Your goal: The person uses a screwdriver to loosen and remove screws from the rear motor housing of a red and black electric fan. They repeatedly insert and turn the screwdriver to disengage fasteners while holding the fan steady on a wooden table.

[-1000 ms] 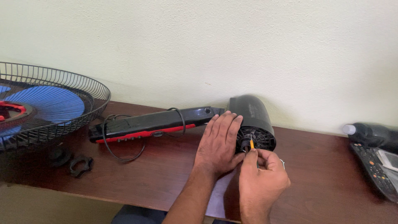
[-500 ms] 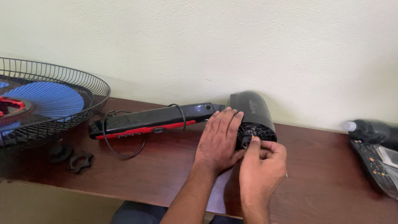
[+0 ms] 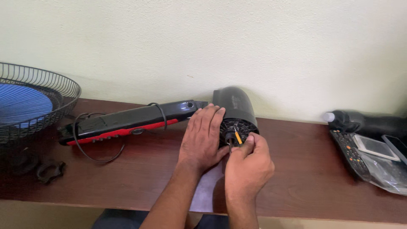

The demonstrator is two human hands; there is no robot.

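A black fan motor housing lies on its side on the brown wooden table, joined to a black and red stand column that stretches to the left. My left hand lies flat against the housing's front face and steadies it. My right hand pinches a small tool with a yellow shaft at the motor's front hub. A black cord loops around the column.
A wire fan guard with a blue blade sits at the far left, with black ring nuts in front of it. At the right lie a black remote, a plastic bag with a phone, and a dark bottle.
The view has shifted right, so the guard sits further left. My right hand has pulled back slightly and the yellow shaft shows again at the hub. My left hand stays on the housing.
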